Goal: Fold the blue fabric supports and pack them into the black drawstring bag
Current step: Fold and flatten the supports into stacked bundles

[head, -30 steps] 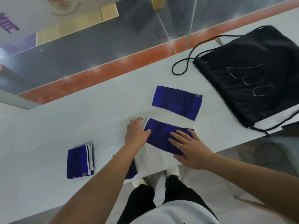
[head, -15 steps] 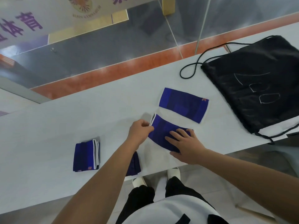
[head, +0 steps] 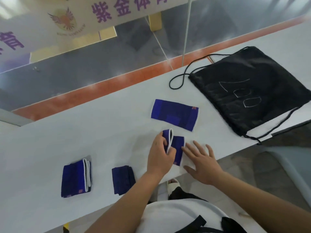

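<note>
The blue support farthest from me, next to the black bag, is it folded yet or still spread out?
Still spread out. That blue support lies flat at full length on the white table, white trim at both ends, and neither hand touches it.

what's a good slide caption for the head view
Left hand folds a blue support beside the open right hand, black bag waiting.

Flat black drawstring fabric bag (head: 249, 91) lies at two o'clock; four blue white-edged fabric supports: one unfolded (head: 175, 114), one half-folded (head: 177, 148), two folded (head: 76, 178) (head: 122, 179) at eight o'clock.
</note>
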`<state>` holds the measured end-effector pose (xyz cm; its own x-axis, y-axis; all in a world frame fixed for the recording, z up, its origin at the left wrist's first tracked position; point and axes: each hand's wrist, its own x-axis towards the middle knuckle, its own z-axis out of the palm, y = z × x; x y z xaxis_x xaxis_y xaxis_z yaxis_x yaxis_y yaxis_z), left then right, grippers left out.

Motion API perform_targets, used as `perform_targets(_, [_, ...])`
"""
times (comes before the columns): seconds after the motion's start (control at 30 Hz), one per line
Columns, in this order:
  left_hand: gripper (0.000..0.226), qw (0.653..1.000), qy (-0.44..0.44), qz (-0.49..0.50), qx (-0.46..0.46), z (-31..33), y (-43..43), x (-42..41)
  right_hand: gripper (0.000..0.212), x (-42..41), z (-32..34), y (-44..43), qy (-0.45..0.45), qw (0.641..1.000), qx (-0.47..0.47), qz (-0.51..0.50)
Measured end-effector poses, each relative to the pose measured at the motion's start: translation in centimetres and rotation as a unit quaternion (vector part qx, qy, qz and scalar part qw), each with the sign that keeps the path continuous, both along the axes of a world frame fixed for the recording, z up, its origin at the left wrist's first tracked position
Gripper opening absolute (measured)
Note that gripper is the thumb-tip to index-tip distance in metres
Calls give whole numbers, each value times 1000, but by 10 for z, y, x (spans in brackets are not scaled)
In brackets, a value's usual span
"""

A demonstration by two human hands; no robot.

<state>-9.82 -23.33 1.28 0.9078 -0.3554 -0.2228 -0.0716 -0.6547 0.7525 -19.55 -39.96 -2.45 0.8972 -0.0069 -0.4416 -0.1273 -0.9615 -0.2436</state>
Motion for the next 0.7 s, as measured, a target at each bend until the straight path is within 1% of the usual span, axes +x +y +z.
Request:
perform_targets(0.07, [59,1000,-2,-25,10,-11,-5,-5,79,-2,0,0,2,1000,3,-2])
perform_targets(0.13, [69,997,-19,-60,36,-25,-7,-10,84,-4,-2,2,0,1000,7,-8])
perform_targets(0.23, [74,978,-73,-146,131,-44,-8,-16,83,-4,-5,2,-9,1000,14,-15])
perform_targets(0.3, [74,967,-82,-176,163,-53,-9,-18,83,-4,-5,1,-5,1000,21,-19])
perform_targets(0.37, [72,963,-78,-185,181,-58,-12,-20,81,-2,-4,0,1,1000,23,-14])
perform_targets(0.43, [72,962,-71,-182,190,-60,-16,-21,79,-1,-1,-3,8,999,33,-8])
perform_targets(0.6, [74,967,-52,-163,187,-66,-24,-20,80,1,4,-11,18,998,60,-1])
perform_targets(0.7, [76,979,-23,-143,143,-65,-28,-17,77,2,6,-12,10,997,74,-16])
